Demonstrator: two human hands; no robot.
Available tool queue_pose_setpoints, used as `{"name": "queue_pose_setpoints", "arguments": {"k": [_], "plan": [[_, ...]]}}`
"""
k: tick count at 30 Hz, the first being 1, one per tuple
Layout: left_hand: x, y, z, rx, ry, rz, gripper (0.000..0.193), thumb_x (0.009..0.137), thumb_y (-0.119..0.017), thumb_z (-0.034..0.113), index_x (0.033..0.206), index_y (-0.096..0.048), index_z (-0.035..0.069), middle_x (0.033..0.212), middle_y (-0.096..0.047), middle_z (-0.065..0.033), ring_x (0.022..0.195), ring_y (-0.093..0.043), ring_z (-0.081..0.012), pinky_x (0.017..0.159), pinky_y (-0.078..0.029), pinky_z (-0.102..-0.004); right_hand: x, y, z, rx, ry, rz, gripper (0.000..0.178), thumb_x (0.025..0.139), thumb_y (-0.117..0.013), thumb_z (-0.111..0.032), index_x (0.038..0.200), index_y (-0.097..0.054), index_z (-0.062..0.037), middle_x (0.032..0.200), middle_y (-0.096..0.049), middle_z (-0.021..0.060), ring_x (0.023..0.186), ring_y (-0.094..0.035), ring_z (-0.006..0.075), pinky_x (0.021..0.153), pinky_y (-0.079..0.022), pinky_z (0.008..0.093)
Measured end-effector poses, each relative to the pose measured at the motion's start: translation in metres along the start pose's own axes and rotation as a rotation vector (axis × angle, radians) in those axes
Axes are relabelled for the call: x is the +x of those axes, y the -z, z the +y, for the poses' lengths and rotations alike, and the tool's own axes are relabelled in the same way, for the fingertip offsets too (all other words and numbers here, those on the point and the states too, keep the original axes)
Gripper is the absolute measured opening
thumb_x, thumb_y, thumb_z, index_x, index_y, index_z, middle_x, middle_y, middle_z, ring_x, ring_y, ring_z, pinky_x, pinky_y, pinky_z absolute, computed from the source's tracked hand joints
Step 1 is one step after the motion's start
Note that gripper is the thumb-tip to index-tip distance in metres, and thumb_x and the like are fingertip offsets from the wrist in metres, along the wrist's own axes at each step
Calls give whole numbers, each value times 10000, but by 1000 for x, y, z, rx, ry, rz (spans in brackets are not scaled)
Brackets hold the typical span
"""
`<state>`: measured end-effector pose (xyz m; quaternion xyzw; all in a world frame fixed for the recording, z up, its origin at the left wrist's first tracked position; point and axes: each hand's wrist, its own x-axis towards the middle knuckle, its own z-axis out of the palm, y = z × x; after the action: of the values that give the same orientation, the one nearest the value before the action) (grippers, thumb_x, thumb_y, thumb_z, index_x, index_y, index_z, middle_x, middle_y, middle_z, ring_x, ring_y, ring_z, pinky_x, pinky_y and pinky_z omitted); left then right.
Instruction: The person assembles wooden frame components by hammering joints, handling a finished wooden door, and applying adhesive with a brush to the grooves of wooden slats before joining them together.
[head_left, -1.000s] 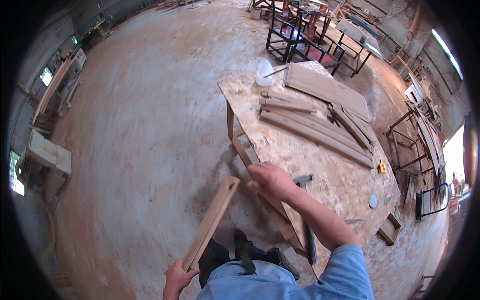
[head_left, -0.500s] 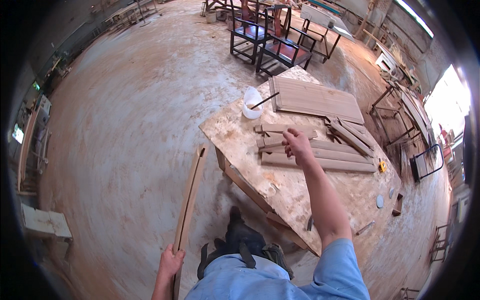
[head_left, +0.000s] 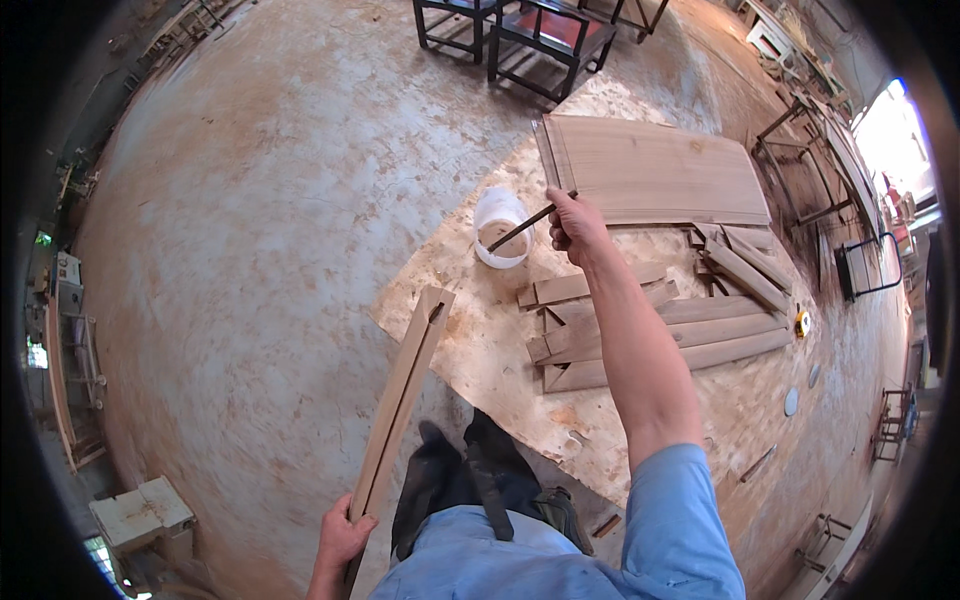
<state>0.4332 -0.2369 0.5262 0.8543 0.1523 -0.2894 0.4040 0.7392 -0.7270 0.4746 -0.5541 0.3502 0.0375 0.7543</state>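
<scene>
My left hand (head_left: 345, 533) is closed around the lower part of a long grooved wooden rail (head_left: 402, 390), which slants upward beside the table's near left edge. The rail's upper end has a dark slot cut in it. My right hand (head_left: 574, 222) pinches the upper end of a thin dark stick (head_left: 524, 227). The stick's lower end stands inside a white plastic tub (head_left: 500, 226) with some light brown stuff in it. Under my right forearm lie several shaped wooden pieces (head_left: 690, 335). Just beyond my right hand is a flat wooden panel (head_left: 660, 168).
The worktable (head_left: 480, 350) has a pale, stained top. Toward its right end lie a yellow tape measure (head_left: 802, 323) and a round grey disc (head_left: 791, 402). Dark wooden chairs (head_left: 550, 40) stand beyond the far corner. A trolley handle (head_left: 870, 268) rises at the right.
My right hand has moved from above the wooden pieces to the stick in the tub and taken hold of it. The rail has come nearer the table, and my view has shifted.
</scene>
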Motion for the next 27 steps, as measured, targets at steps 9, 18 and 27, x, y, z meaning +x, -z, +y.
{"name": "queue_pose_setpoints", "arguments": {"k": [9,18,27], "plan": [[99,29,38,106,46,-148,455,694,-702,215,1092,-608,14,858,-671,-144,795,-646,-225,739,-510,-349,-57,-21,-25,-526,338,-29,216,882,-600,-189,959,-658,4,749,-662,74,613,-606,165,563,-489,283],[158,75,47,202,16,-194,472,681,-743,222,1088,-621,17,878,-675,-130,797,-639,-191,740,-508,-331,-71,-34,-8,-894,467,-138,204,882,-612,-204,931,-667,-14,778,-657,111,700,-622,238,648,-495,335],[173,93,53,177,66,-341,442,689,-640,143,1101,-596,-12,852,-643,-72,759,-594,-142,712,-499,-301,-55,-19,21,-318,167,-26,182,915,-575,-153,965,-651,4,673,-588,22,573,-530,77,512,-440,230]]}}
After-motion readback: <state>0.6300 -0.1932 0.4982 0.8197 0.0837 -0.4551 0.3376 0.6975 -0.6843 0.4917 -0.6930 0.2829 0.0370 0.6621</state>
